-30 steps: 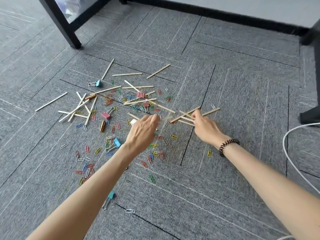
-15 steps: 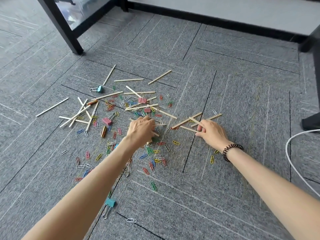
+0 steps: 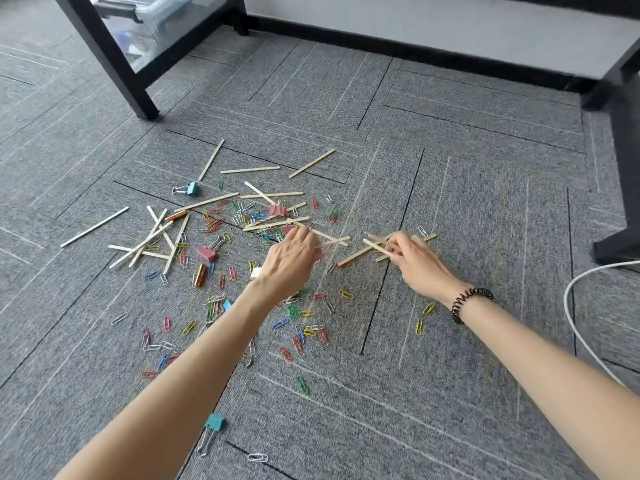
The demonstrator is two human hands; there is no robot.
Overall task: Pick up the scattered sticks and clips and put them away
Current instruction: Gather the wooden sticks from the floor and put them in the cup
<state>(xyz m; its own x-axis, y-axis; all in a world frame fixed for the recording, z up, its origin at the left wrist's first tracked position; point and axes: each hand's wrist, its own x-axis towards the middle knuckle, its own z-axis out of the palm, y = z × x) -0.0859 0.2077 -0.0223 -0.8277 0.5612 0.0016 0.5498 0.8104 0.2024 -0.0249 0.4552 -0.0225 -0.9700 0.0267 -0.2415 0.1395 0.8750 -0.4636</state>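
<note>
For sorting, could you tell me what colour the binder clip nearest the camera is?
Teal, with silver wire handles: binder clip, clearest in the head view.

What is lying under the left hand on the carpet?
Around the left hand, a wooden stick pokes out by its fingers, with coloured paper clips and a white clip near the wrist. Whatever lies directly beneath the palm is covered.

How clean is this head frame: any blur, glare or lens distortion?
Head view: even, soft light, no glare; faint motion blur at the left hand fingertips; the black metal table leg leans from wide-angle distortion; scattered wooden sticks stay sharp.
</note>
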